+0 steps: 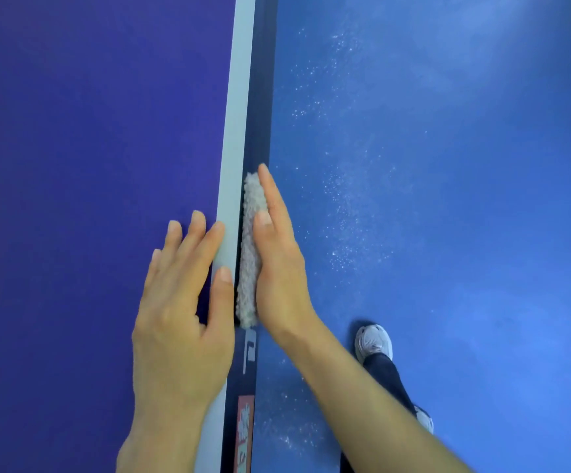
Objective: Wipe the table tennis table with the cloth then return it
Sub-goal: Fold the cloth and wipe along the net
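Wiping step, side edge. Fluffy grey cloth (248,268), folded long, sits against the dark side rail (262,97) of the table tennis table, just below the white edge line (238,114). Right hand (280,268) flat, fingers straight, presses the cloth into the rail; the thumb lies over the top, possibly hooking it, hard to tell. Left hand (181,319) is spread wide on the purple tabletop (89,131), holding nothing, thumb on the line. White specks on the blue floor (448,199) beside the shoe (373,341). Next move: probably slide along the rail with steady sideways pressure. Return not yet begun.
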